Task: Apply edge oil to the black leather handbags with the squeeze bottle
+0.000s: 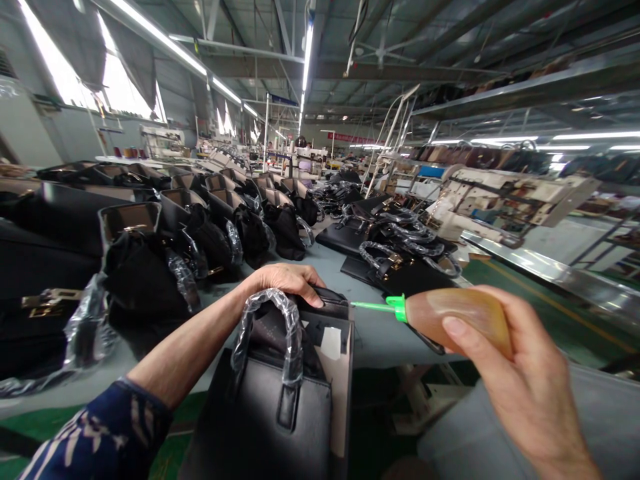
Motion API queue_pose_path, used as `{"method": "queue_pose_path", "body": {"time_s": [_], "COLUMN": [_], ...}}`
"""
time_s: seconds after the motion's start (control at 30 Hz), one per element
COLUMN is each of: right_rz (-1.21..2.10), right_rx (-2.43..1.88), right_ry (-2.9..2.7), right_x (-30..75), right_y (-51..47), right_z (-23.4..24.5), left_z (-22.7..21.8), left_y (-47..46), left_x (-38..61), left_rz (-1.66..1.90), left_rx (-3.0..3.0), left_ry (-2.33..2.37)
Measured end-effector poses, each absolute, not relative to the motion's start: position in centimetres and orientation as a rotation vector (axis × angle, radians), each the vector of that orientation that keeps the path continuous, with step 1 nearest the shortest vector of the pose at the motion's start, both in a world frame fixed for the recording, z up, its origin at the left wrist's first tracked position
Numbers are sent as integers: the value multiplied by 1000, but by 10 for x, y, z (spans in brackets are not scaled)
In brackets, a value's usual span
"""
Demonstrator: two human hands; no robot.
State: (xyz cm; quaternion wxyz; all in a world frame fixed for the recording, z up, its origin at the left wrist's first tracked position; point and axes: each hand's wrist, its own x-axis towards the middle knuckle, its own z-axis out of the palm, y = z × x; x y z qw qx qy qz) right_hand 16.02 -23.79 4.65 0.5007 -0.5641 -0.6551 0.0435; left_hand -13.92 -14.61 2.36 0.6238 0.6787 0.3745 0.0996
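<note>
A black handbag [270, 420] with a plastic-wrapped handle [291, 333] is in front of me at the edge of the grey table. My left hand [295, 280] reaches past that handle and grips the bag's far top edge, thumb on top and the other fingers mostly hidden. In my right hand [520, 360] is a squeeze bottle [460, 320] of amber liquid, tilted on its side. Its thin green nozzle [375, 305] points left, the tip close to the bag's upper corner; I cannot tell if they touch. A whitish patch [331, 343] shows inside the bag's open side.
Several black handbags [145, 287] stand in rows at the left. More bags with wrapped handles [400, 247] lie piled beyond my right hand. A sewing machine [510, 200] stands at the right beside a metal-edged bench [550, 267]. Grey table surface [325, 257] shows between the bags.
</note>
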Motion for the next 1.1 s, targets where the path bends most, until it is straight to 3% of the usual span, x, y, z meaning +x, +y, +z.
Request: {"method": "queue_pose_path", "body": {"time_s": [0.73, 1.1], "right_rz": [116, 318], "right_rx": [-1323, -1442], "right_ry": [-1559, -1558], "right_x": [164, 170], "right_y": [-235, -243], "right_z": [34, 30], "left_z": [26, 25], "left_y": [-148, -147], "left_x": [-137, -140], "left_rz": [222, 217], "left_rx": [1613, 1678], "left_ry": [929, 900]}}
